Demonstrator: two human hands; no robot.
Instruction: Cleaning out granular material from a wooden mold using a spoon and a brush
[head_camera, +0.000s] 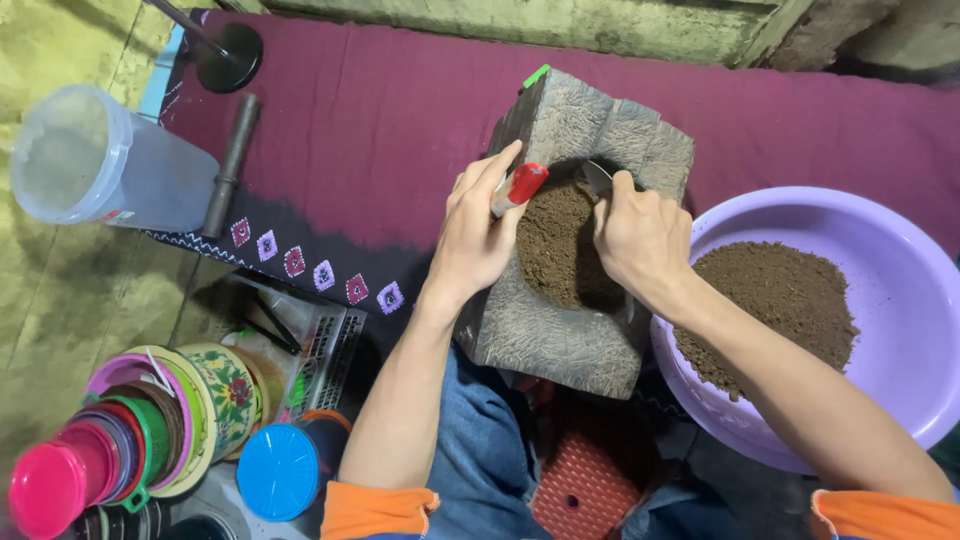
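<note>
Both hands are working at the hollow of a stone mortar (575, 320). The left hand (478, 232) is curling loosely around a red-handled tool (520, 187), fingers bent about the handle and the thumb lying along it, at about ten o'clock of the hollow. The right hand (640, 238) is closing over a metal spoon (596, 176), whose bowl is showing just above the knuckles at the twelve o'clock rim; the fist is tight, with the fingertips dipping into the hollow. Brown powder (558, 245) is filling the hollow between the two hands.

The mortar, a rough grey block with a notched top edge, is leaning against the person's lap in blue jeans (478, 460), and orange sleeve cuffs are showing at the bottom edge. A maroon cloth (400, 110) with a row of small embroidered diamonds is spreading beneath and behind the mortar.

At three o'clock of the mortar, touching its side, a lilac plastic basin (900, 300) is holding a heap of the same brown powder. At nine o'clock, well apart, a clear plastic jug (100, 165) is lying on its side beside a dark metal pestle (232, 160). At seven o'clock, stacked coloured plastic cups (95, 470) and a blue-lidded jar (280, 470) are crowding together.
</note>
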